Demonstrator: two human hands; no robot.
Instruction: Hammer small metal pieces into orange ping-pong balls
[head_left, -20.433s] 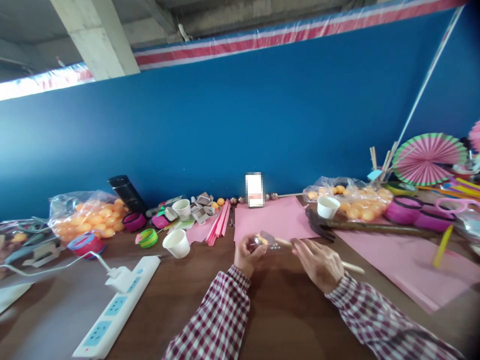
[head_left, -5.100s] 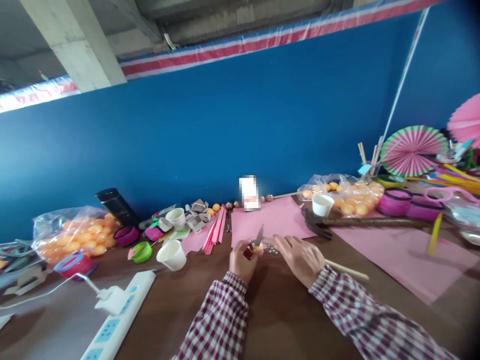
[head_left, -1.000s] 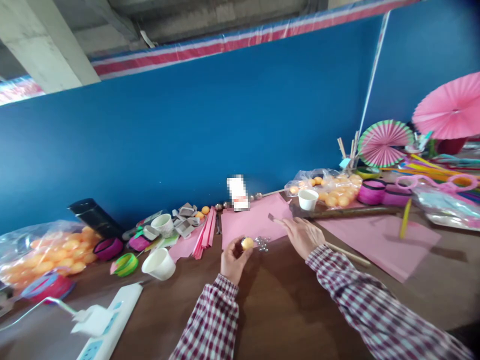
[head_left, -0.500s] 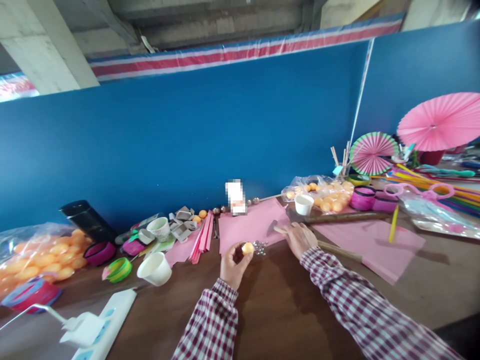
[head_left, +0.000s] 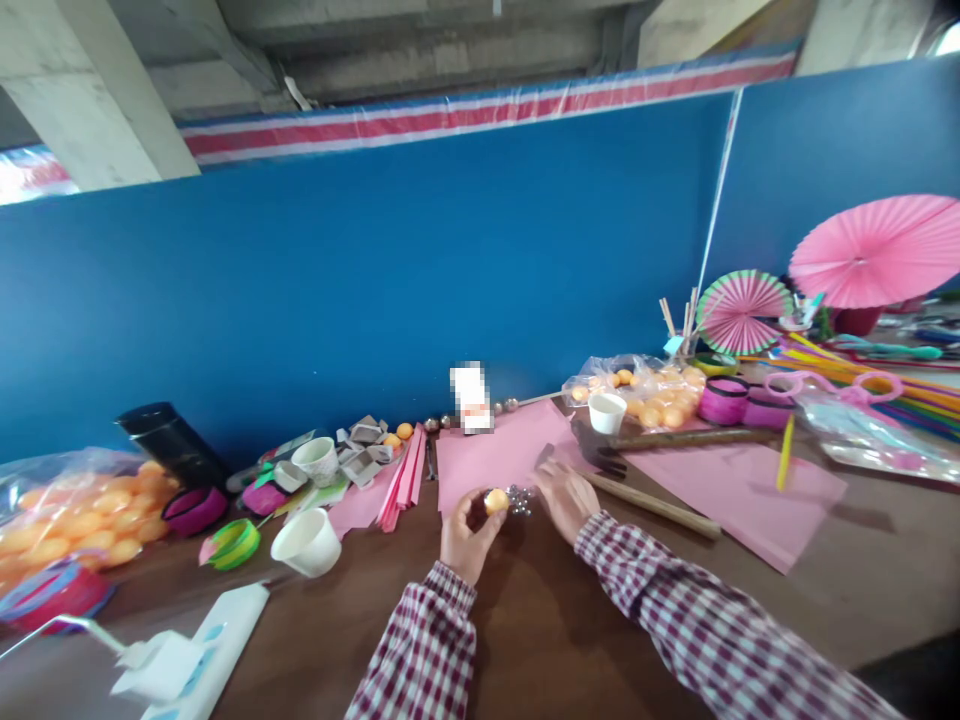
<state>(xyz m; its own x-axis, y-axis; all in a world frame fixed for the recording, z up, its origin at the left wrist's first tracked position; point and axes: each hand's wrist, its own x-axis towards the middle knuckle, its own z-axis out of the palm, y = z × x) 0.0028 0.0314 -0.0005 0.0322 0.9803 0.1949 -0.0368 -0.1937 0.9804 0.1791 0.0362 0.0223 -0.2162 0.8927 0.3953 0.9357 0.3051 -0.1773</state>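
My left hand (head_left: 466, 535) is closed on an orange ping-pong ball (head_left: 496, 501), held between thumb and fingers just above the brown table. Beside the ball lies a small heap of shiny metal pieces (head_left: 519, 499), too small to name surely. On the other side of that heap is my right hand (head_left: 568, 497), its fingers stretched out over the edge of a pink paper sheet (head_left: 487, 462), with nothing visible in them. To its right rests a hammer (head_left: 656, 506) with a wooden handle and dark head, apart from the hand.
White paper cups (head_left: 306, 543) stand left and right. Bags of orange balls (head_left: 82, 515) lie at both sides. A power strip (head_left: 225, 640) sits at front left, a yellow pen (head_left: 785, 453) and pink scissors (head_left: 832, 386) at right. Behind rises a blue partition (head_left: 420, 270).
My right hand has moved left, off the hammer and towards the metal pieces, so the hammer's head now shows. My left hand still holds the ball in place.
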